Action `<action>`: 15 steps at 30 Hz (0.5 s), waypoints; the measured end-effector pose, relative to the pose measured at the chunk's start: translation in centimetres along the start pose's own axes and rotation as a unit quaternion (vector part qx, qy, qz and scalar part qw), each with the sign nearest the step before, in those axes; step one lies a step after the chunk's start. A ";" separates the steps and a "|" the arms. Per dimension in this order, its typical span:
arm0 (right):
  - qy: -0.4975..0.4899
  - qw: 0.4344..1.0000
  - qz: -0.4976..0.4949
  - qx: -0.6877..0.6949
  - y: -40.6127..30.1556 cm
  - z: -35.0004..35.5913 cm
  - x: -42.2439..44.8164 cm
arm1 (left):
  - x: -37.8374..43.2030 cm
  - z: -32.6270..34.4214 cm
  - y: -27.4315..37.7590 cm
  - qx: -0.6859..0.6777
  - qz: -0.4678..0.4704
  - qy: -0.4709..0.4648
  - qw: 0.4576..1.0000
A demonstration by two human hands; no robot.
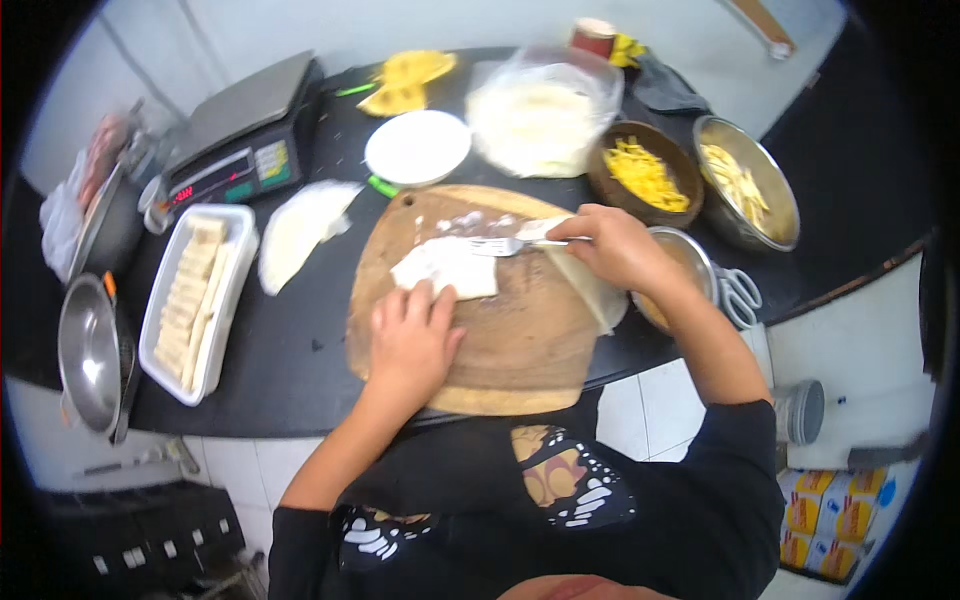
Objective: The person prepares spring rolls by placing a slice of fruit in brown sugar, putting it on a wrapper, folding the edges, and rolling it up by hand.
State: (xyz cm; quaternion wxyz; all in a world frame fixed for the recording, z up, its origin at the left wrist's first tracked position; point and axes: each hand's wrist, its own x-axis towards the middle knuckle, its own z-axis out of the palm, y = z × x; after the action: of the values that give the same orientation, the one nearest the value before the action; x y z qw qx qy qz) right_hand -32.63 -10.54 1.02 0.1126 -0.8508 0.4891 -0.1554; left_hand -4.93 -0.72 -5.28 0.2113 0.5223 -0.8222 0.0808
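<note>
A folded white wrapper sheet (pixel 450 268) lies on the wooden cutting board (pixel 517 337). The fingertips of my left hand (pixel 414 337) rest on its near edge, fingers slightly apart. My right hand (pixel 607 244) grips a metal fork (pixel 499 246), its tines over the right part of the folded sheet. A pale, thin piece (pixel 541 228) lies beside the right fingers. Under my right hand, another thin wrapper (pixel 589 289) hangs over the board's right edge. Whitish residue marks the board beyond the sheet.
Left stand a plastic tray of pale rolls (pixel 196 300), a loose wrapper (pixel 306 229) and a digital scale (pixel 240 135). Beyond the board are a white bowl (pixel 418 146) and stacked wrappers (pixel 540 120). Right are bowls of yellow strips (pixel 645 176), pale strips (pixel 739 184), and scissors (pixel 741 298).
</note>
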 end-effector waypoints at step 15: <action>0.067 0.998 -0.013 0.001 1.1 0.7 0.3 | 0.1 -0.3 0.1 0.010 -0.021 -0.027 0.999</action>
State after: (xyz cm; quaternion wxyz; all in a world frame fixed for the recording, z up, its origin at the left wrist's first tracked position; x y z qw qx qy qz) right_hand -33.14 -11.29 0.07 0.0782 -0.8446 0.4844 -0.2141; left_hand -4.95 -0.67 -5.00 0.1857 0.5439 -0.8153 0.0706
